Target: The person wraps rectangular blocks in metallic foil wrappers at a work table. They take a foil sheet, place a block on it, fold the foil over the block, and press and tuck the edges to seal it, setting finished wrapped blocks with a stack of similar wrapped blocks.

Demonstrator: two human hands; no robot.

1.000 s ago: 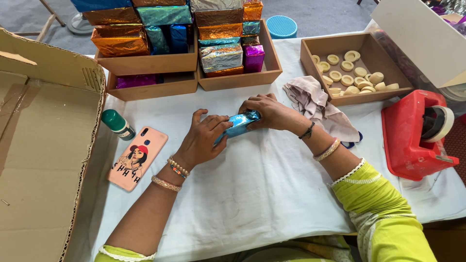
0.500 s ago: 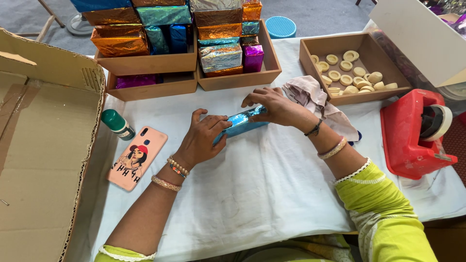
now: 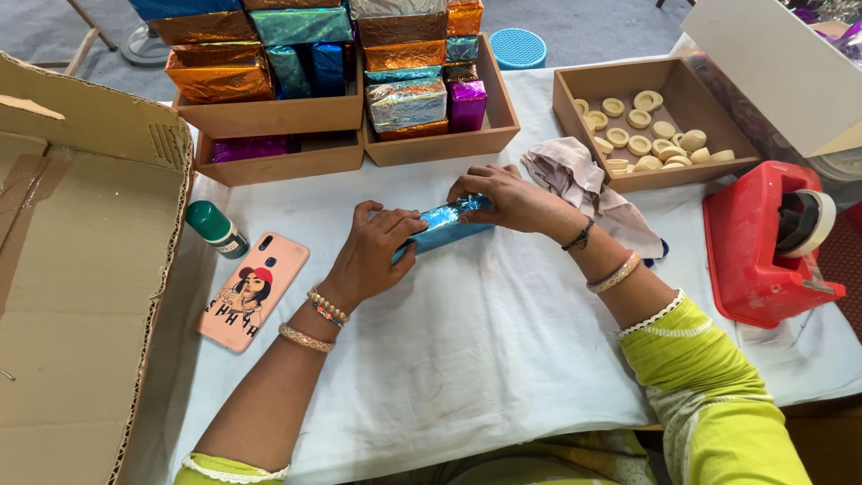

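Hands grip a blue foil packet (image 3: pixel 446 229) mid-frame, lengthwise between them: left hand (image 3: pixel 373 256) lower-left end, right hand (image 3: pixel 503 198) upper-right end.

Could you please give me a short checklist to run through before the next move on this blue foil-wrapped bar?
1. Both hands on the bar: left hand presses one end, right hand pinches the other end of the blue foil-wrapped bar. Ok.
2. Bar lying flat on the white cloth: ok.
3. Foil folded shut at the right end: cannot tell, fingers cover it.
4. Red tape dispenser loaded with a roll, to the right of the right forearm: ok.
5. Phone and green-capped bottle apart from the bar: ok.
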